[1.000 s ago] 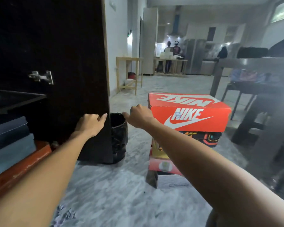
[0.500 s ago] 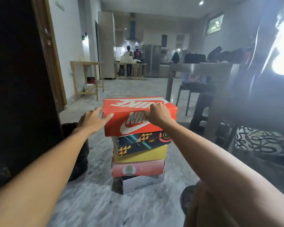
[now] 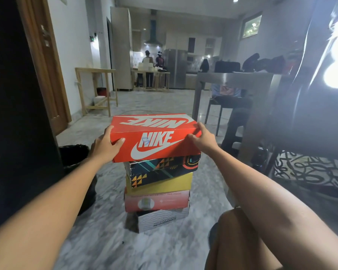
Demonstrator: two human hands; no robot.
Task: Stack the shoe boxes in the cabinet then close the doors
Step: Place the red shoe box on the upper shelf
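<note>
- Orange Nike shoe box (image 3: 154, 141) sits on top of a stack of boxes on the marble floor (image 3: 109, 240), centre of view; lid on, white "NIKE" and swoosh on the near side, big white "NIKE" upside down on the lid.
- Left hand (image 3: 103, 146) grips the box's left end: thumb on the near face, fingers wrapped round the end, tips out of sight.
- Right hand (image 3: 202, 140) grips the right end: thumb on the near face by the swoosh tip, fingers curled over the top right corner.
- Orange box overhangs the one below on the left side.
- Second down: dark patterned box (image 3: 162, 171), orange triangles, teal stripes, red ring at right; turned a bit askew to the rest.
- Third: yellow box (image 3: 170, 183), plain, mostly covered by the patterned one.
- Fourth: pink box (image 3: 157, 200), small text line on top edge, pale round label on front.
- Bottom: white box (image 3: 160, 220) with wavy grey lines, dark print, on the floor.
- Dark cabinet door (image 3: 18, 114) fills the left edge; cabinet inside not in view.
- Black bin (image 3: 74, 158) on the floor just beside the door, left of the stack.
- Person's knee (image 3: 240, 240) in brown cloth at lower right.
- Grey table (image 3: 234, 78) with dark bags on it, behind and right of the stack.
- Wooden frame table (image 3: 96, 71) at the left wall.
- Two people (image 3: 153, 61) far back in the kitchen area, blurred.
</note>
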